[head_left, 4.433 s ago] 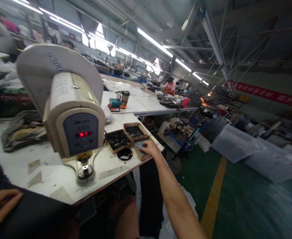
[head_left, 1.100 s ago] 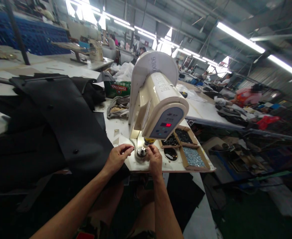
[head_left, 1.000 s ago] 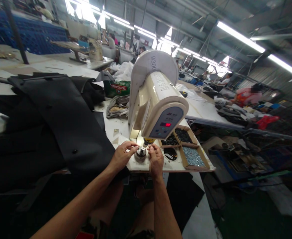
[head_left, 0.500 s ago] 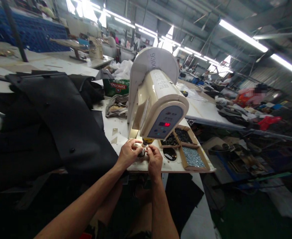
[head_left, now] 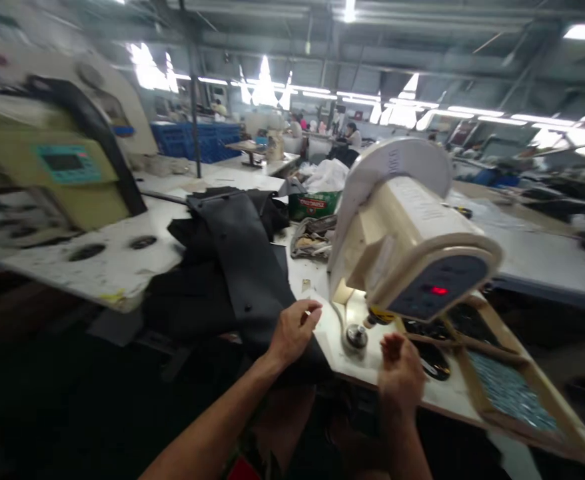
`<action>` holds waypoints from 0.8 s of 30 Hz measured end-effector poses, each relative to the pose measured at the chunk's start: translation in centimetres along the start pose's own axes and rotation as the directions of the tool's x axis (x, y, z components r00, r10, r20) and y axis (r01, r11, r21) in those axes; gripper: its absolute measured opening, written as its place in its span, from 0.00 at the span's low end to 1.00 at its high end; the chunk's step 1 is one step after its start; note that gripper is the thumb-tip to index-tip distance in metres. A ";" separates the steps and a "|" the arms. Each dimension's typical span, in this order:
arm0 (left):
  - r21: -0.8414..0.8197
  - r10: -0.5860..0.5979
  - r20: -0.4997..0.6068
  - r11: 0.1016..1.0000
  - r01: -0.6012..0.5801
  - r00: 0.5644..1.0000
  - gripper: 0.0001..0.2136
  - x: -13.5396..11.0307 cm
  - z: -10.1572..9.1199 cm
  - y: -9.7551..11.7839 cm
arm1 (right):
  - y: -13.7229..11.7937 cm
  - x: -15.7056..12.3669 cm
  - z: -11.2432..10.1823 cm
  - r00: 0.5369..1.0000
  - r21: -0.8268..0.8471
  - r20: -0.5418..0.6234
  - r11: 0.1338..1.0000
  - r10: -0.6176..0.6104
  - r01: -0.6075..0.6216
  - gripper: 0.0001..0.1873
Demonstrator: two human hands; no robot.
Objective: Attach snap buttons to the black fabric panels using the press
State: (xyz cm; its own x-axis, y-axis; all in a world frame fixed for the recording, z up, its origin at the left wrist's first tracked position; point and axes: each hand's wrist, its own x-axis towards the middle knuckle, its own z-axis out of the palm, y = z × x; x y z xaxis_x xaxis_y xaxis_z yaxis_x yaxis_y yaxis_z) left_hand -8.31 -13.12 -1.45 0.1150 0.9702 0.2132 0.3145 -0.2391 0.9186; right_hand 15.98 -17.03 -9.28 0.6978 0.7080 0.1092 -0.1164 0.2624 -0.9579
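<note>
My left hand (head_left: 294, 331) is over the near edge of a black sheet of material (head_left: 245, 257), thumb and forefinger apart and nothing visible between them. Small dark snap-like studs dot that sheet, which drapes over the table edge. My right hand (head_left: 402, 373) is raised at the front of the cream press machine (head_left: 417, 220), its curled fingers smeared by motion, so what they hold, if anything, cannot be made out. Between the two hands, the round metal lower die (head_left: 356, 337) stands bare on the white tabletop, below the machine's head.
A cardboard tray of small metallic parts (head_left: 512, 390) lies right of the machine, with dark parts in compartments behind. Another machine with a teal panel (head_left: 67, 163) stands at left. A green Tsingtao box (head_left: 315, 205) and a grey cloth-lined container (head_left: 314, 237) sit behind.
My hands have parted from the die, the left moving toward the black sheet and the right drawing back to the other side. The view has swung left, bringing in the second machine.
</note>
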 end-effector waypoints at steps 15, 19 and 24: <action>0.302 0.220 0.080 0.924 -0.234 0.972 0.07 -5.5 -7.7 -6.7 | -2.8 -5.1 19.0 0.748 -0.746 0.609 0.510 0.263 0.428 0.32; 0.233 0.223 0.054 0.945 -0.230 0.973 0.07 -5.5 -9.5 -5.9 | -2.1 -4.2 19.4 0.681 -0.705 0.639 0.627 0.358 0.331 0.12; 0.356 0.319 -0.218 0.906 -0.229 0.922 0.11 -3.7 -12.2 -2.3 | -5.1 -4.7 16.7 0.700 -0.535 0.688 0.785 0.190 0.313 0.11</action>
State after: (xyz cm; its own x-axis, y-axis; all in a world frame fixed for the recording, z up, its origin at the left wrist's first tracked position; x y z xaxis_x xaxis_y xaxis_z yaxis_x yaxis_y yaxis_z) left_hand -20.98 -15.70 -0.25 0.0014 0.8271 0.5621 0.5940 -0.4528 0.6649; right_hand 1.53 -10.73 -0.44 -0.0200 0.9968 0.0773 0.5049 0.0768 -0.8597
